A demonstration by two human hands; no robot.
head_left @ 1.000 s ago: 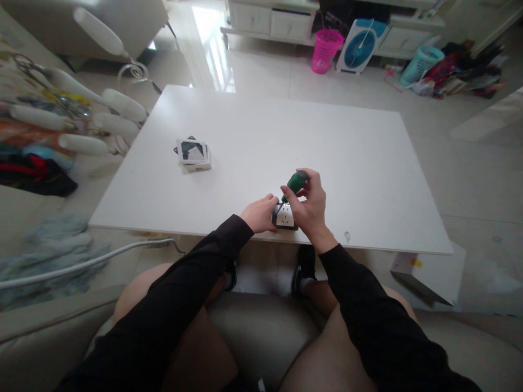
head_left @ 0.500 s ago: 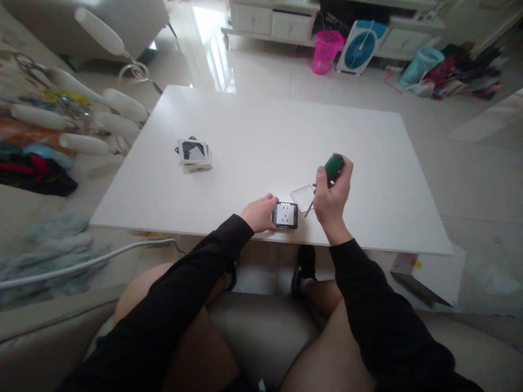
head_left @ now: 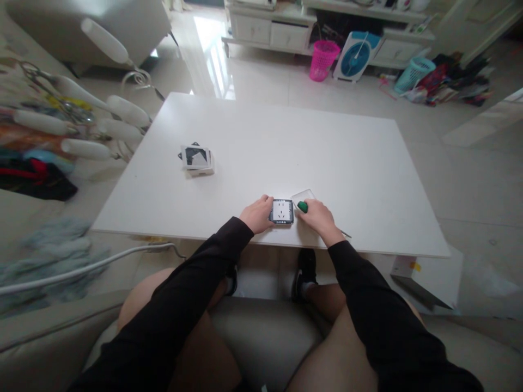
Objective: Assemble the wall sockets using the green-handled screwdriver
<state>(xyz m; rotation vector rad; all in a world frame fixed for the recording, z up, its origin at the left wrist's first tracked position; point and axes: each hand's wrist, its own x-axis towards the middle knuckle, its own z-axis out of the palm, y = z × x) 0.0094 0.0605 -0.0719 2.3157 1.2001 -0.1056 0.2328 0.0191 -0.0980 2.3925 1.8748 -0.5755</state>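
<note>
Socket: the white-faced, dark-rimmed socket (head_left: 281, 211) sits face up on the counter (head_left: 347, 163), with the counter's near edge just below it.
Left hand: at the socket's left side, the left hand (head_left: 257, 214) has its fingers parted about as wide as that side and closed on it.
Right hand: just right of the socket, the right hand (head_left: 319, 216) has its fingers curled round the green handle of a screwdriver (head_left: 303, 206) (the shaft points back past the wrist).
Thin cover: a pale cover (head_left: 302, 195) lies beyond the socket, to its right.
Stack: similar parts (head_left: 198, 159) lie well left of the socket.
Handling: the socket looks light, stiff and rather smooth; opposite sides of the rim seem the best hold. The cover may crack if pressed.
Hard to see: the socket's underside and the screwdriver's middle are hidden; whether the right fingers touch the cover, I cannot tell.
</note>
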